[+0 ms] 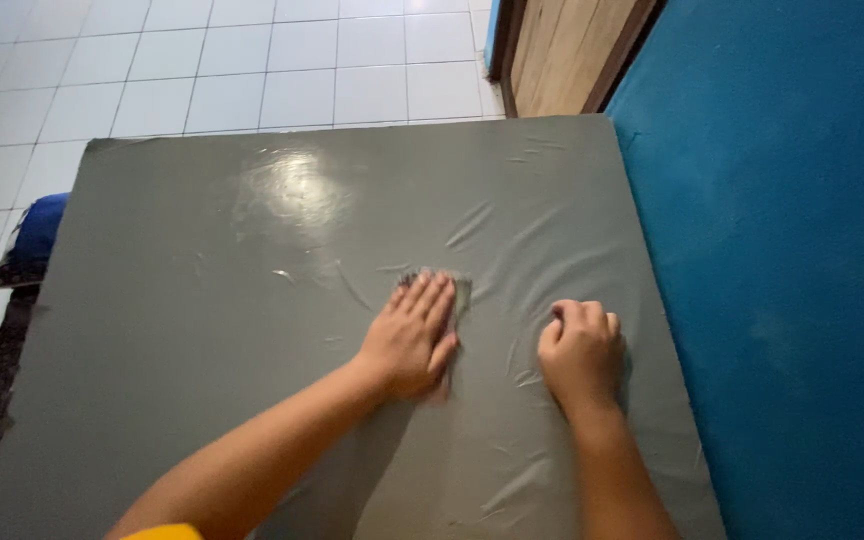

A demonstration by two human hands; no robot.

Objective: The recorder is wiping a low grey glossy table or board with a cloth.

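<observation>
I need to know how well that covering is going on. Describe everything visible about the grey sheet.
The grey sheet is a smooth, glossy film covering a large flat rectangular board with rounded far corners. A light glares off its far middle. Its left part lies flat; wrinkles and creases run across the right half and near edge. The left hand presses a small flat tool on it, and the right hand, curled, rests on it beside the blue wall.

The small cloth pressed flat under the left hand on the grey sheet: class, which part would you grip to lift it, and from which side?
Grip the far edge of the cloth, which peeks out beyond the fingertips of the left hand. It lies flat on the grey sheet, so come from above and the far side and pinch that exposed edge; the rest is covered. The right hand rests apart, to the right.
</observation>
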